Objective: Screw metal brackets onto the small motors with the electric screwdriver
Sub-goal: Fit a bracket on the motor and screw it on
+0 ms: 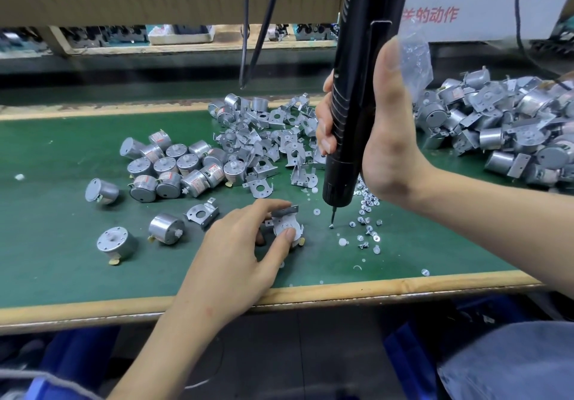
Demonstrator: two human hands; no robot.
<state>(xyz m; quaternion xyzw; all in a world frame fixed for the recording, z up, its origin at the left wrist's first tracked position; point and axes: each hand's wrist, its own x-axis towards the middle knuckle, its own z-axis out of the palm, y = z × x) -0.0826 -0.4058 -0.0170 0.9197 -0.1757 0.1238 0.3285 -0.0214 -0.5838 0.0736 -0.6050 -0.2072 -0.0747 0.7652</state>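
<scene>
Well, the left hand (239, 253) is down on the green worktop (62, 228), near its front edge. Its thumb and fingers pinch a small motor (281, 225) that has a metal bracket (285, 211) sitting over its face. Just to the right, the right hand (388, 138) is wrapped round the black electric screwdriver (357, 88), held nearly upright. The bit (333, 214) points down with its tip at a single screw (331, 226) on the mat, apart from the held motor. More loose screws (368, 210) and little white washers (343, 242) lie scattered under and beside the tool. Behind the left hand sits a cluster of bare motors (177, 166), with three more lying apart nearer the front, and a heap of loose brackets (267, 138) next to them. Far right, a bigger pile of bracketed motors (509, 129) spreads along the worktop. A clear plastic bag (416, 54) shows behind the right thumb, and dark cables (245, 26) hang down at the back.
</scene>
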